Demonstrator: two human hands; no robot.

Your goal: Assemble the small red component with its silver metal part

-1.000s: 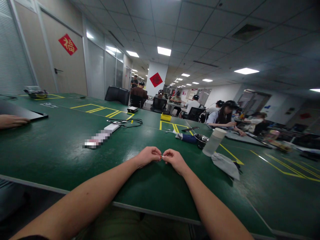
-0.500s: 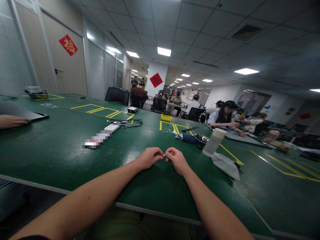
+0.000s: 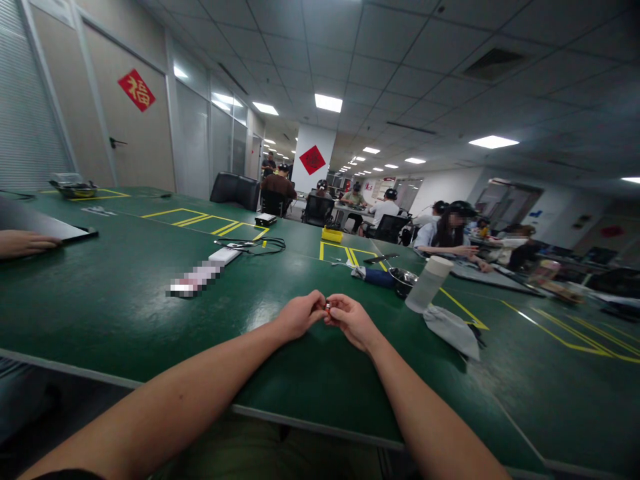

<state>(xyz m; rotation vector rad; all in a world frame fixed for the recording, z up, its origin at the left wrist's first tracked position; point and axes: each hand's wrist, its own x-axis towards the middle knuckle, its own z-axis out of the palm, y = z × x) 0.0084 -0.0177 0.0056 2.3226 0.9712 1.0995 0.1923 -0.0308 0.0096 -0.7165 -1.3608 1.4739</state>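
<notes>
Over the green table (image 3: 260, 313), my left hand (image 3: 303, 313) and my right hand (image 3: 353, 321) meet, fingertips together. Between them is a small orange-red piece with a pale top (image 3: 328, 307), too small to name. My right thumb and fingers are closed on it. The fingers of my left hand are pinched against its other side, touching it or very close. Both forearms reach in from the near table edge.
To the right stand a clear bottle with a pale lid (image 3: 429, 285), a grey cloth pouch (image 3: 453, 331) and a metal bowl (image 3: 403, 281). A power strip (image 3: 224, 256) with black cable lies left. Another person's hand (image 3: 27, 244) rests at the far left. A yellow box (image 3: 332, 234) sits ahead.
My fingers have shifted around the small piece, and more of its orange-red side and pale top now shows. My left fingertips have risen slightly. The table items have stayed put.
</notes>
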